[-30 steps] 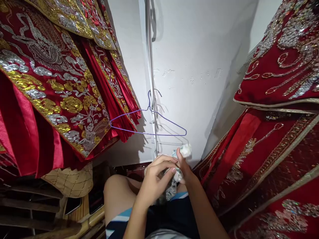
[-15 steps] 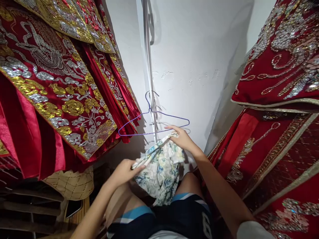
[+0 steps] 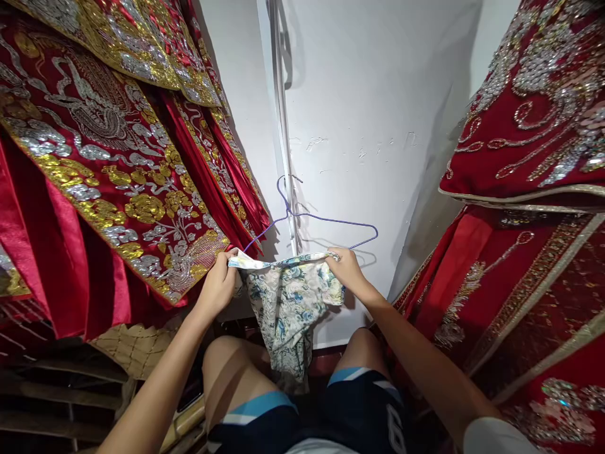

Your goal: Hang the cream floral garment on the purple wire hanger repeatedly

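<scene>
A light garment with blue and yellow flowers hangs stretched between my two hands. My left hand is closed on one end of its upper edge, and my right hand grips the other end. Behind that edge is a thin purple clothes hanger, its hook up by a white upright pole. The cloth covers the hanger's lower bar; whether the bar is inside the garment or only behind it, I cannot tell. The lower part of the cloth droops between my knees.
Red garments with gold and silver sequins hang close on the left, near my left hand. More beaded red clothing hangs on the right. A pale wall and the white pole stand ahead. Wooden slats show at lower left.
My left hand has moved up and left, pulling the bunched garment out wide. The right hand has closed on its edge. The hanger's lower bar and left corner are now covered.
</scene>
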### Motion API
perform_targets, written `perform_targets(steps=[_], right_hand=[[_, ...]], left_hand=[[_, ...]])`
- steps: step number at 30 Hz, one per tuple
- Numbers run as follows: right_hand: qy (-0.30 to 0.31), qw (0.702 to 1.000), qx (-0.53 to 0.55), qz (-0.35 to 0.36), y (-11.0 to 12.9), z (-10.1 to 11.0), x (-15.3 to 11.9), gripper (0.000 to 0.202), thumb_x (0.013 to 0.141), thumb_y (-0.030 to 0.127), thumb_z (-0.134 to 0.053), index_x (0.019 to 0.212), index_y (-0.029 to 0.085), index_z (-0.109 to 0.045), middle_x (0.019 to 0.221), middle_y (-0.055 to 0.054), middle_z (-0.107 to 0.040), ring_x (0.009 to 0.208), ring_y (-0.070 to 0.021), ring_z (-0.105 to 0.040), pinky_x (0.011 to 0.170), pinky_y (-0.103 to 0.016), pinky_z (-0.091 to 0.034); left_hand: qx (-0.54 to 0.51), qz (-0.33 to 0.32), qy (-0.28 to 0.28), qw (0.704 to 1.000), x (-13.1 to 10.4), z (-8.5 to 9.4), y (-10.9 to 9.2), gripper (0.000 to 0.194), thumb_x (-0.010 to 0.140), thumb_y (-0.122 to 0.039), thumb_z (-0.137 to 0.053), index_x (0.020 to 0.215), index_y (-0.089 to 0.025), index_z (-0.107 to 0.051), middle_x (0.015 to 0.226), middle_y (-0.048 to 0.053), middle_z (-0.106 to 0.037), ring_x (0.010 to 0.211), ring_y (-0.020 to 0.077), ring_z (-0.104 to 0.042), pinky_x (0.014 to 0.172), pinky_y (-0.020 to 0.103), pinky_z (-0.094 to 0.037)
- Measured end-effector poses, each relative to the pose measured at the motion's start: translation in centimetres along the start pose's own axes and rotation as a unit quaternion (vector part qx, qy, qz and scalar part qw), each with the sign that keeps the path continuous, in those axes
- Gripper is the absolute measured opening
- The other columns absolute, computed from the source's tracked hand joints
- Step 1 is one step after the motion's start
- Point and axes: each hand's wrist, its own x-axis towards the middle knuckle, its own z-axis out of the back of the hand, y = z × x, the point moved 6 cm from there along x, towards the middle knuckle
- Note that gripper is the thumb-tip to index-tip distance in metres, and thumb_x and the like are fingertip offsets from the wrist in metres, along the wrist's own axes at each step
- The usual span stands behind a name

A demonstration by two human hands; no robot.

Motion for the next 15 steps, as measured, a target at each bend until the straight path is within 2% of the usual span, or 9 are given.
perform_targets(steps=[3, 5, 7, 9, 12, 15], right_hand=[[-0.020, 1.000, -0.024, 0.001, 0.9, 1.1, -0.2, 0.024, 0.074, 0.024, -0.045, 0.059, 0.024, -0.026, 0.056, 0.006, -0.025, 0.056, -0.0128, -0.027, 0.054, -0.028, -0.019], [-0.035, 0.999, -0.041, 0.005, 1.3, 1.6, -0.4, 0.024, 0.074, 0.025, -0.046, 0.059, 0.024, -0.028, 0.056, 0.005, -0.025, 0.056, -0.0130, -0.027, 0.054, -0.028, -0.020], [-0.038, 0.998, -0.055, 0.010, 1.5, 1.8, -0.6, 0.023, 0.075, 0.024, -0.046, 0.058, 0.023, -0.031, 0.056, 0.005, -0.028, 0.056, -0.0130, -0.029, 0.054, -0.028, -0.021], [-0.035, 0.998, -0.060, 0.012, 1.5, 1.8, -0.7, 0.022, 0.075, 0.024, -0.047, 0.058, 0.023, -0.033, 0.055, 0.005, -0.029, 0.056, -0.0127, -0.029, 0.054, -0.028, -0.021], [-0.047, 0.997, -0.058, 0.011, 1.4, 1.9, -0.8, 0.023, 0.074, 0.023, -0.046, 0.056, 0.023, -0.031, 0.055, 0.005, -0.027, 0.056, -0.0124, -0.029, 0.054, -0.028, -0.021], [-0.049, 0.998, -0.043, 0.004, 1.4, 2.0, -0.6, 0.024, 0.074, 0.024, -0.047, 0.056, 0.023, -0.031, 0.054, 0.005, -0.026, 0.056, -0.0122, -0.029, 0.054, -0.028, -0.020]], left_hand=[[-0.014, 0.031, -0.005, 0.999, 0.5, -0.6, -0.2, 0.025, 0.093, -0.046, -0.035, 0.095, -0.024, -0.046, 0.130, 0.016, -0.065, 0.122, 0.0304, -0.059, 0.102, 0.046, -0.044], [0.044, 0.074, 0.030, 0.996, 0.8, -1.1, 0.3, 0.024, 0.090, -0.043, -0.035, 0.089, -0.023, -0.048, 0.110, 0.014, -0.071, 0.104, 0.0313, -0.065, 0.091, 0.044, -0.048], [0.097, 0.108, 0.079, 0.986, 1.0, -1.6, 1.0, 0.023, 0.087, -0.040, -0.036, 0.082, -0.023, -0.050, 0.092, 0.013, -0.071, 0.089, 0.0309, -0.066, 0.080, 0.040, -0.048], [0.115, 0.120, 0.103, 0.981, 1.0, -1.8, 1.6, 0.021, 0.084, -0.038, -0.038, 0.076, -0.023, -0.051, 0.083, 0.012, -0.069, 0.083, 0.0304, -0.066, 0.076, 0.038, -0.046], [0.109, 0.125, 0.102, 0.981, 1.1, -1.9, 2.0, 0.022, 0.084, -0.038, -0.040, 0.072, -0.023, -0.050, 0.079, 0.011, -0.068, 0.080, 0.0300, -0.065, 0.074, 0.037, -0.046], [0.043, 0.095, 0.070, 0.992, 1.6, -2.1, 1.3, 0.023, 0.087, -0.039, -0.039, 0.078, -0.022, -0.051, 0.091, 0.011, -0.071, 0.091, 0.0278, -0.064, 0.082, 0.035, -0.047]])
